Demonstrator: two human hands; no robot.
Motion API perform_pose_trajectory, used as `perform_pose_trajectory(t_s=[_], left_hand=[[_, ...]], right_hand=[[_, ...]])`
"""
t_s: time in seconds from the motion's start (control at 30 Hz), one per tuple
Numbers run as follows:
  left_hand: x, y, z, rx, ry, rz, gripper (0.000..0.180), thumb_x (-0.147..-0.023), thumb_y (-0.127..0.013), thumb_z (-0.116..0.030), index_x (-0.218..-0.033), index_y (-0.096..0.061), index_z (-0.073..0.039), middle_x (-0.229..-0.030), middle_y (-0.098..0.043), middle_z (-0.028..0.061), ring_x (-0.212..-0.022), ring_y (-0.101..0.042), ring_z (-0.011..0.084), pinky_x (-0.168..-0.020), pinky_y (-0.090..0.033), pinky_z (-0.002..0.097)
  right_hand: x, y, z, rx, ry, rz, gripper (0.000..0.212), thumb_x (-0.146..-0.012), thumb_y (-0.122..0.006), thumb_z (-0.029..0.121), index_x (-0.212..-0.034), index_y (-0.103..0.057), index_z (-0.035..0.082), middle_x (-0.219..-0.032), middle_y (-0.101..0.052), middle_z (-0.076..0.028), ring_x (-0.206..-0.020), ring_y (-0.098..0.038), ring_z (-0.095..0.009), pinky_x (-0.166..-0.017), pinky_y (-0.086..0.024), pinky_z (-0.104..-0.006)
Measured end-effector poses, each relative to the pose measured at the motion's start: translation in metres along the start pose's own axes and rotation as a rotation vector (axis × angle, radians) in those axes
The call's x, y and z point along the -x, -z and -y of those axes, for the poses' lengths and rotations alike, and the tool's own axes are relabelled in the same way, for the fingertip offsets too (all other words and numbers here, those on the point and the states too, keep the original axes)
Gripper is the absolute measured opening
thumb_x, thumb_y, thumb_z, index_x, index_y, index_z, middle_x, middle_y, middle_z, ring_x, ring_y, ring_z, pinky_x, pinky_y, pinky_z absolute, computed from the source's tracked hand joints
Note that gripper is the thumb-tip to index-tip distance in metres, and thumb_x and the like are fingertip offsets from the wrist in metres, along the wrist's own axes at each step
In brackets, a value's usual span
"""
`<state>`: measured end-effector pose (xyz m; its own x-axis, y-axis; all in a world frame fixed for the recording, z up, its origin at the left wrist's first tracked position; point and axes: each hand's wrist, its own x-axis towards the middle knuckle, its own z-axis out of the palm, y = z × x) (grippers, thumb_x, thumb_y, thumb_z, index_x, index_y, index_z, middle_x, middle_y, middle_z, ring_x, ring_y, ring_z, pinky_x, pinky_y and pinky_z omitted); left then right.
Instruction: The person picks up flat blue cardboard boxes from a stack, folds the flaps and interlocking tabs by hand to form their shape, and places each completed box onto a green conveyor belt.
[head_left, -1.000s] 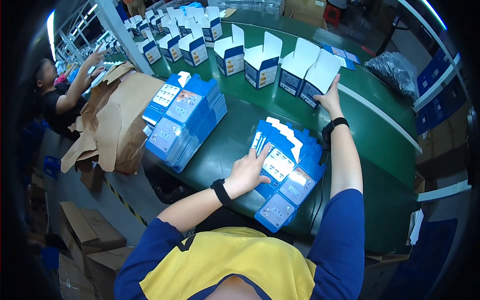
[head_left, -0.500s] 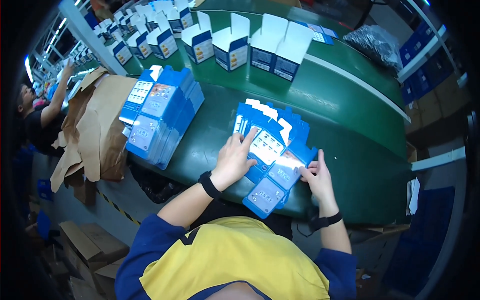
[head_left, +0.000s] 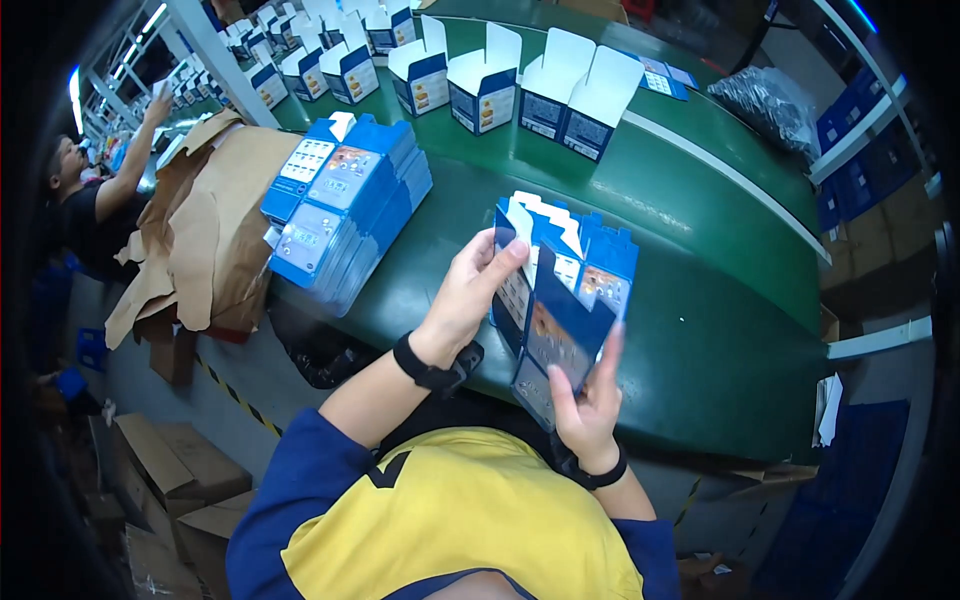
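Observation:
A flat blue printed carton point(head_left: 556, 338) is held between my two hands, tilted up off the table and partly folded along its creases. My left hand point(head_left: 470, 290) pinches its upper left panel between thumb and fingers. On the lower right, my right hand point(head_left: 590, 405) grips the carton's edge, thumb in front. Just beyond it lies a small pile of flat blue cartons point(head_left: 608, 262) with white flaps, partly covered by the held one. A taller stack of flat blue cartons point(head_left: 345, 205) stands to the left.
Several opened blue-and-white boxes point(head_left: 482, 95) stand in a row on the green conveyor point(head_left: 690, 185) at the back. Brown paper point(head_left: 225, 215) lies left of the stack. A grey plastic bag point(head_left: 765, 105) sits at the far right. A co-worker point(head_left: 110, 185) is at the far left.
The top carton has been lifted off the pile and tilted up, its panels bending. My right hand has moved left and nearer to me. The view has shifted slightly.

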<state>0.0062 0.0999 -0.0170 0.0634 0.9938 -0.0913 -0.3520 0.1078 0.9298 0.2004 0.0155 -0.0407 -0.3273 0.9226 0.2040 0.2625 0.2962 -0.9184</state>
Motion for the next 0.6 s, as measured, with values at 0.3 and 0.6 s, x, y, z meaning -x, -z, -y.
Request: perform_pose_trajectory(t_s=[0.3,0.6], left_hand=[[0.067,-0.023,-0.019,-0.03,-0.155,0.743,0.087,-0.077,-0.071,-0.028,-0.142,-0.022,0.002,-0.14,-0.036,0.019,-0.124,-0.043,0.0273,-0.1,-0.036,0.0354],[0.056,-0.029,-0.028,-0.565,-0.37,0.708,0.08,-0.082,-0.062,-0.014,-0.146,-0.015,-0.011,-0.145,-0.025,0.0208,-0.132,-0.031,0.039,-0.11,-0.019,0.0471]], right_hand=[[-0.017,0.005,0.004,-0.455,0.15,-0.121,0.119,-0.062,-0.085,0.028,-0.145,-0.003,0.003,-0.146,-0.022,-0.017,-0.131,-0.031,-0.028,-0.107,-0.026,-0.0371],[-0.046,0.023,0.046,-0.458,0.075,-0.485,0.123,-0.053,-0.088,0.039,-0.145,-0.013,0.009,-0.141,-0.031,-0.014,-0.128,-0.037,-0.027,-0.108,-0.028,-0.0429]])
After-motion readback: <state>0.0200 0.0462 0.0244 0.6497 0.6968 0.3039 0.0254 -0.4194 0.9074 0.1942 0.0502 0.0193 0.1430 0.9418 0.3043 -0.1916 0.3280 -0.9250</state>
